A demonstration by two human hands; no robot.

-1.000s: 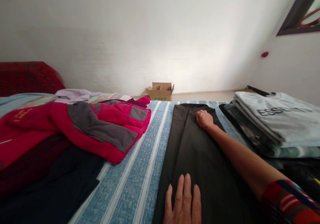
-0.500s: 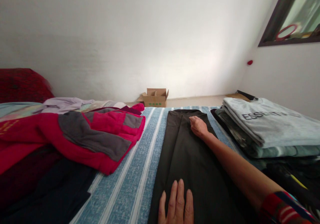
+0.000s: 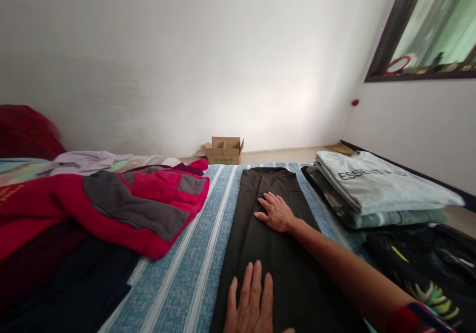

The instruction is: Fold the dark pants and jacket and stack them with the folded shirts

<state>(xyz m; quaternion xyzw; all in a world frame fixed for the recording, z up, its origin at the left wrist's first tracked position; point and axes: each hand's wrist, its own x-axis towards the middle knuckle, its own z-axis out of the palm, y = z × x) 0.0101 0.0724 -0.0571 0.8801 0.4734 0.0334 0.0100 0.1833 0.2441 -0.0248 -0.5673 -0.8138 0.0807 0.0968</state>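
Note:
A black garment (image 3: pixel 286 273) lies folded into a long strip, with a round collar or waistband at its far end. My left hand (image 3: pixel 250 298) rests palm down on the near part of it, fingers stretched out. Farther up, my right hand (image 3: pixel 275 213) is spread on the same cloth, holding nothing. Slight creases run lengthwise beside both hands. Beneath the garment is a blue and white striped bed sheet (image 3: pixel 189 258).
At the left lies a red and grey fleece jacket (image 3: pixel 137 209) over dark clothes (image 3: pixel 85 283). To the right stands a stack of folded clothes topped by a light grey shirt (image 3: pixel 383 186), with black clothing (image 3: pixel 427 258) nearer me. A cardboard box (image 3: pixel 223 152) sits by the wall.
My right hand has come back toward me from the garment's far end, and its curled fingers have spread flat. My left hand stays flat on the cloth. The view has shifted slightly.

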